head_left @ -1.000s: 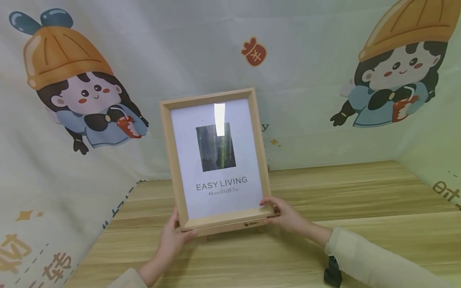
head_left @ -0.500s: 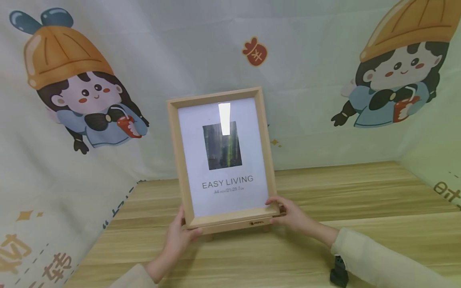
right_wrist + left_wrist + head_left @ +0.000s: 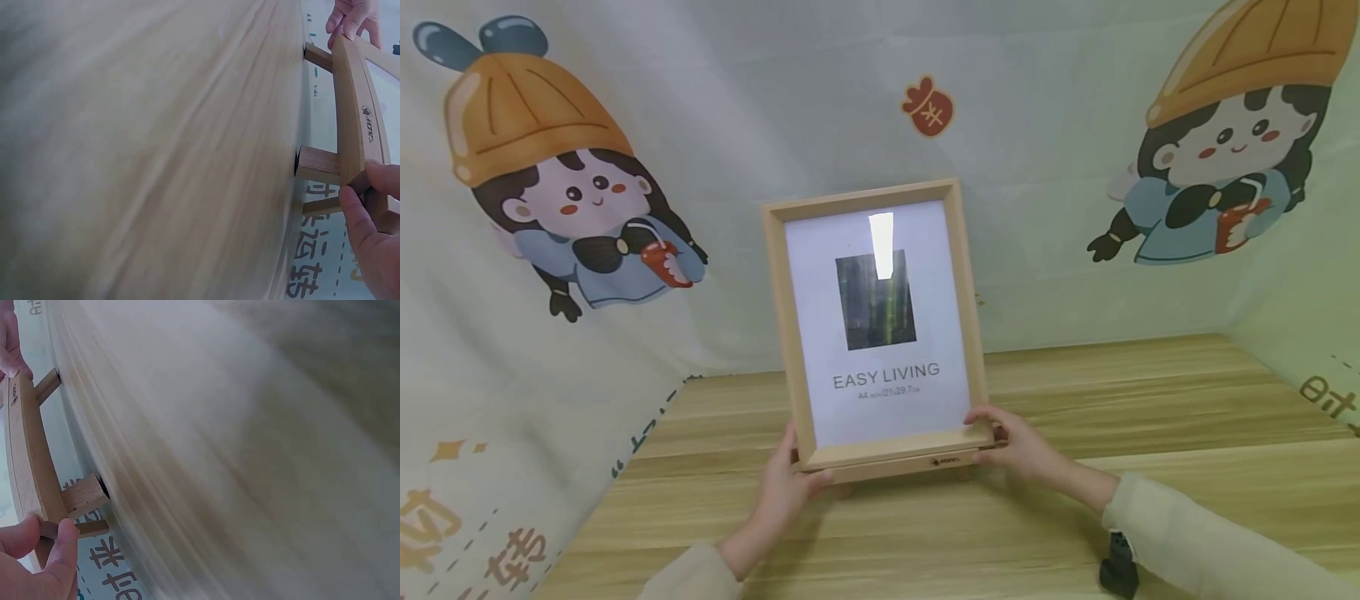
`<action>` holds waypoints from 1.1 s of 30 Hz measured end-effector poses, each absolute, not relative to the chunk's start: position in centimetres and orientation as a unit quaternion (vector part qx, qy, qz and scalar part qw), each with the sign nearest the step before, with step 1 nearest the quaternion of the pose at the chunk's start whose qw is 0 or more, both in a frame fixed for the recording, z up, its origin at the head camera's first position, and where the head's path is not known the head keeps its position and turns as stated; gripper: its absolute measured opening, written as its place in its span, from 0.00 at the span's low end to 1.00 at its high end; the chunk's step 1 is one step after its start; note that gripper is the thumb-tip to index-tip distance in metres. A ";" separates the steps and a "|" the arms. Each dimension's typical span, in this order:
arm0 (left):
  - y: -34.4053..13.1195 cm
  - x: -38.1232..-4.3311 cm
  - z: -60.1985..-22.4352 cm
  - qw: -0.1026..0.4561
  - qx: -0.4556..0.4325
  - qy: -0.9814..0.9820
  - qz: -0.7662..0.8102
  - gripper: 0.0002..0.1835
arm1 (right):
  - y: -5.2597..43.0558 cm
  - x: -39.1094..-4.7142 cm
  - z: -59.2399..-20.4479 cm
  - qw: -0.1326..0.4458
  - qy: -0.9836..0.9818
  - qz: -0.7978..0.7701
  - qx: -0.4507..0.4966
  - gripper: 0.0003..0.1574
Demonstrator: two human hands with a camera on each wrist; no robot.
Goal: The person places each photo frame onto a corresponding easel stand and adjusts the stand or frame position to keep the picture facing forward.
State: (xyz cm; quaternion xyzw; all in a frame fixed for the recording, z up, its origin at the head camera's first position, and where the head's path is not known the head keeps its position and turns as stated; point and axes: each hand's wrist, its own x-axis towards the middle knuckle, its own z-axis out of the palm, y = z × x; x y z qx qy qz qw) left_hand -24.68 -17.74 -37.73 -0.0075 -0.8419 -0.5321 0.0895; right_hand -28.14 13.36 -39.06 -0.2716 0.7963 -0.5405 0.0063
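Note:
A light wooden picture frame [image 3: 792, 333] holds a white sheet [image 3: 887, 417] with a dark forest picture and the words "EASY LIVING". It leans back on a small wooden easel, whose front ledge [image 3: 902, 468] runs under its lower edge. My left hand [image 3: 782, 492] grips the lower left corner, its thumb on the ledge's end. At the lower right corner, my right hand [image 3: 1022, 450] pinches frame and ledge between fingers and thumb. Short easel legs [image 3: 85, 495] reach down to the tabletop in the left wrist view; the right wrist view shows legs [image 3: 319, 164] too. The easel's back is hidden.
The wood-grain table [image 3: 1150, 392] extends on both sides of the easel. Behind it hangs a pale cloth [image 3: 1037, 208] printed with cartoon figures, which also covers the sides. A black device [image 3: 1118, 567] hangs by the right sleeve [image 3: 1195, 533].
Both hands have shifted the easel and picture frame steadily to the right, and slightly away. The grip at both lower corners looks the same.

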 end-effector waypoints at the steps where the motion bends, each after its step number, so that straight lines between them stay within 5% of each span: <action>1: -17.6 -24.7 -37.7 0.090 -0.009 -0.841 -0.533 0.50 | 13.5 -28.1 -39.0 0.006 0.797 -0.540 -0.271 0.26; 33: -14.5 -26.5 -37.7 0.090 -0.028 -0.864 -0.494 0.54 | 16.5 -27.7 -38.7 0.001 0.802 -0.548 -0.239 0.29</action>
